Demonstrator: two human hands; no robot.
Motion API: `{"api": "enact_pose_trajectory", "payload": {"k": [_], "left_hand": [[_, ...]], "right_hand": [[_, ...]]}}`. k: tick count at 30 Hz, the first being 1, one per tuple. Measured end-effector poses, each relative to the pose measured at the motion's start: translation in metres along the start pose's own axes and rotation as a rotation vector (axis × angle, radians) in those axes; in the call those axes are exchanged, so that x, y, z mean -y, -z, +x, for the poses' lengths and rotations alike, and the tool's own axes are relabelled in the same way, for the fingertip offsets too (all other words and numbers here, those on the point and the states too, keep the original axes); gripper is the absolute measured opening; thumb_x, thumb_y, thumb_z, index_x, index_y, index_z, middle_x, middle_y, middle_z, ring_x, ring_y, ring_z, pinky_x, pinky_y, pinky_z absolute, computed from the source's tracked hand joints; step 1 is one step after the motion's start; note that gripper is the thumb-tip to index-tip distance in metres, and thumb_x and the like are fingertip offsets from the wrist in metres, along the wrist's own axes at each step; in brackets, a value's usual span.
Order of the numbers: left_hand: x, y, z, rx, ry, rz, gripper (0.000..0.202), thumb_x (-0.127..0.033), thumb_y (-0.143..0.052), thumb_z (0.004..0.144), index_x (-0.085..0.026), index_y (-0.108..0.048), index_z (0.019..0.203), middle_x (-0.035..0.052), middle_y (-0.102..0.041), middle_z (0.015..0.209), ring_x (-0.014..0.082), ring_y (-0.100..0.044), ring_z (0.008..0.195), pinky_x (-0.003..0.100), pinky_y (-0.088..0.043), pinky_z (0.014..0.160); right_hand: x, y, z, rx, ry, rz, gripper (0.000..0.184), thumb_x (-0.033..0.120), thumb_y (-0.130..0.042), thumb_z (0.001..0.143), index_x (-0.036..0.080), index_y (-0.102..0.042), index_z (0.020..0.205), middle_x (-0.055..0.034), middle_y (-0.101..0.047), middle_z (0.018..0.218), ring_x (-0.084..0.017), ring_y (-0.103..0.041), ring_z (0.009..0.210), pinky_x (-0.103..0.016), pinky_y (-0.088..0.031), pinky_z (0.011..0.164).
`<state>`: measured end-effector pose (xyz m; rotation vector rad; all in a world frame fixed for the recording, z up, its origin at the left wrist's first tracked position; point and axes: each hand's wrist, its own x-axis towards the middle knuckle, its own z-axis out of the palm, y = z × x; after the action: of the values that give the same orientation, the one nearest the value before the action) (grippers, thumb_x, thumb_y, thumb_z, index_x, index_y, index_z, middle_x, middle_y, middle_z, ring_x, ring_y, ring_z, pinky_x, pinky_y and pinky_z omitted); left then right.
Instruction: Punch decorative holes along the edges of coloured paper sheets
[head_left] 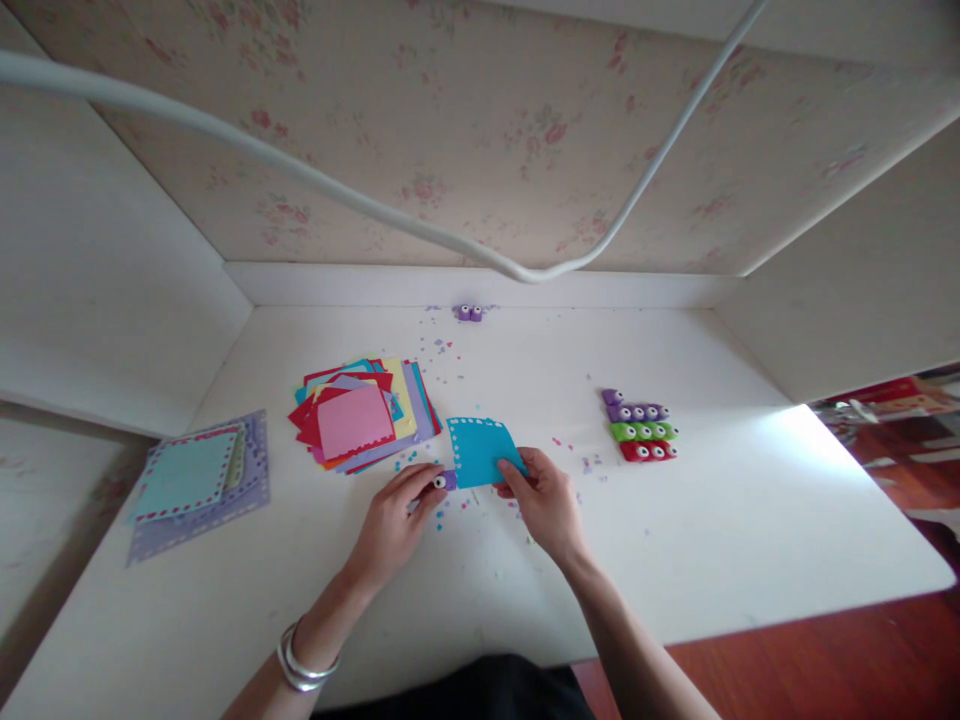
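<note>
A small purple craft punch [450, 480] with a round eye on it is pinched in my left hand [391, 525]. Its front meets the lower left edge of a blue paper sheet [480, 455]. Small holes run along the sheet's top and left edges. My right hand [551, 508] grips that sheet at its right side, thumb on top and the other fingers partly hidden beneath. Tiny blue and pink paper bits [441, 515] are scattered under both hands.
Left of the blue sheet lies a pile of coloured paper [352, 420]. Farther left are punched sheets in pale blue [187, 475] and lilac [259, 470]. Rows of purple, green [645, 431] and red punches stand at right, two purple punches [470, 313] at the back. A white cable [360, 200] hangs across.
</note>
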<state>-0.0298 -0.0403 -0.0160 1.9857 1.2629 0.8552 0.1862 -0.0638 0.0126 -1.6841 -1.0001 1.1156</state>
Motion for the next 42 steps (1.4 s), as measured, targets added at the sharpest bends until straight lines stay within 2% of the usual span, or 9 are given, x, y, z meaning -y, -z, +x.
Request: {"api": "enact_pose_trajectory", "payload": {"k": [8,23,42], "left_hand": [[0.001,-0.001,0.0,-0.016,-0.025,0.004,0.026,-0.033,-0.055,0.091,-0.023,-0.065,0.112,0.0059,-0.069,0.111,0.0195,-0.065,0.102,0.034,-0.055,0.09],[0.001,-0.001,0.0,-0.004,-0.035,-0.002,0.026,-0.033,-0.054,0.092,-0.022,-0.065,0.113,0.0076,-0.068,0.112,0.0201,-0.064,0.104,0.037,-0.054,0.092],[-0.002,-0.002,0.001,0.013,-0.026,0.008,0.024,-0.03,-0.056,0.091,-0.023,-0.064,0.112,0.0059,-0.066,0.111,0.019,-0.063,0.103,0.033,-0.053,0.091]], "right_hand": [[0.002,-0.002,-0.001,-0.008,0.003,-0.016,0.036,0.053,-0.062,0.081,0.02,-0.062,0.095,-0.0056,-0.073,0.08,-0.023,-0.072,0.069,-0.036,-0.058,0.065],[0.005,-0.005,-0.004,-0.001,0.023,-0.053,0.035,0.053,-0.06,0.082,0.021,-0.062,0.094,-0.0051,-0.073,0.074,-0.023,-0.072,0.068,-0.036,-0.058,0.064],[-0.006,-0.008,-0.001,0.074,-0.06,0.092,0.039,0.051,-0.064,0.079,0.017,-0.062,0.097,-0.0065,-0.072,0.078,-0.022,-0.071,0.067,-0.035,-0.059,0.064]]}}
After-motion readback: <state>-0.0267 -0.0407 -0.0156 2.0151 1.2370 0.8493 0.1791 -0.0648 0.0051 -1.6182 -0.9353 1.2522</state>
